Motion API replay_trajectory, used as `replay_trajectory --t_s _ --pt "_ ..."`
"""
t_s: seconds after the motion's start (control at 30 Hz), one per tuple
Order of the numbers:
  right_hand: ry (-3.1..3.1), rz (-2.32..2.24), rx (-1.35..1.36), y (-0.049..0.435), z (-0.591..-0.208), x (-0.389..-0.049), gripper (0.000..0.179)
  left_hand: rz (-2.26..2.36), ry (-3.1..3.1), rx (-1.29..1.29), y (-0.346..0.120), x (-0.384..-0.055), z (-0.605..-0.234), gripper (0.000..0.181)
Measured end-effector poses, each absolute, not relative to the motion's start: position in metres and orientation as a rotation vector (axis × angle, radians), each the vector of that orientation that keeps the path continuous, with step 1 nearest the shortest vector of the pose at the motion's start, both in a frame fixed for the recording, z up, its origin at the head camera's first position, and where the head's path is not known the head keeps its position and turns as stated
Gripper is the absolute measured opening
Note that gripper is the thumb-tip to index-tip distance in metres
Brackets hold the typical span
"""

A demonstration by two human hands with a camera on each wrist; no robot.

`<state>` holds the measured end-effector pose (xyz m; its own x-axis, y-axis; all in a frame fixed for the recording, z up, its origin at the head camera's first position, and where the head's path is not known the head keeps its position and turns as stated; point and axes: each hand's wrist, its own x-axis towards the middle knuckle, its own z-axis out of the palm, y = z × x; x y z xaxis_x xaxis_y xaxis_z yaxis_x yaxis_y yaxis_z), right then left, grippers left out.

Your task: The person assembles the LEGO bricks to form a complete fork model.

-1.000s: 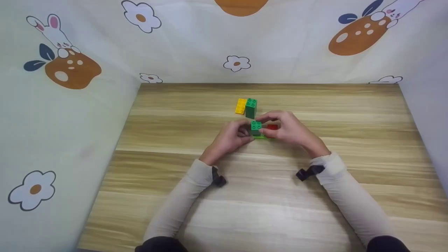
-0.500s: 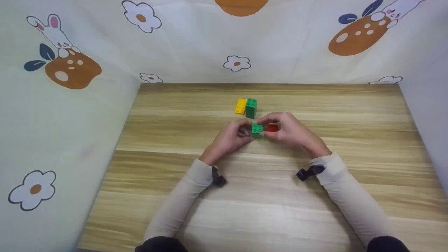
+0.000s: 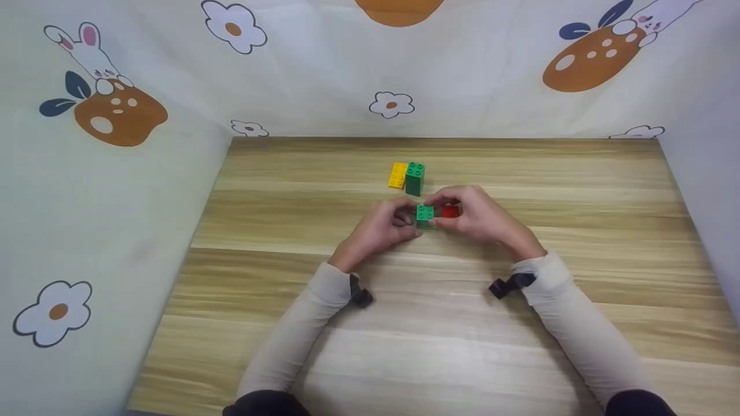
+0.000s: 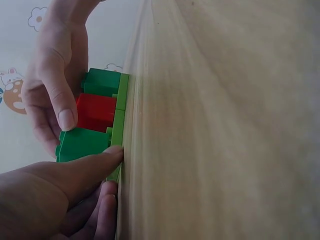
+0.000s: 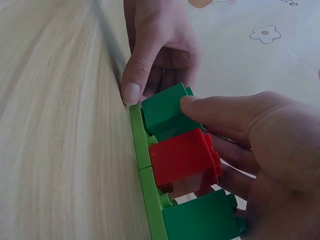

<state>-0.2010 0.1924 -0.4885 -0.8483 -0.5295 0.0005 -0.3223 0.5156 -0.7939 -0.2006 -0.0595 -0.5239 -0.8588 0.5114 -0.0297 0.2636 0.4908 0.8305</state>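
Note:
Two light green flat plates lie end to end on the table. My left hand pinches their left end, thumb on the near side. Between thumb and fingers of my right hand is a green brick, close over that end and slightly tilted to the plates in the right wrist view. A red brick stands in the middle of the plates, and a second green brick on their other end. From above, my right hand hides that second green brick and part of the red one.
Behind my hands stands a tall dark green stack with studs on top. A flat yellow brick lies against its left side. White patterned cloth walls the wooden table at the back and sides.
The green brick in my right hand has shifted slightly right and toward me, covering more of the plates from above. My left hand stays almost still, its thumb a little farther right.

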Motion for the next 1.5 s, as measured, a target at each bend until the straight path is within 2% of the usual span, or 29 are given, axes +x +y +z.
replay_trajectory --t_s 0.73,1.5 --pt "2.536 -1.220 -0.687 0.1923 -0.4899 -0.2008 0.034 1.334 2.470 0.676 -0.0587 -0.2019 -0.5262 0.037" --pt "2.534 -1.235 -0.710 0.1907 -0.4920 -0.1997 0.033 1.304 2.484 0.657 -0.0584 -0.2013 -0.5251 0.038"
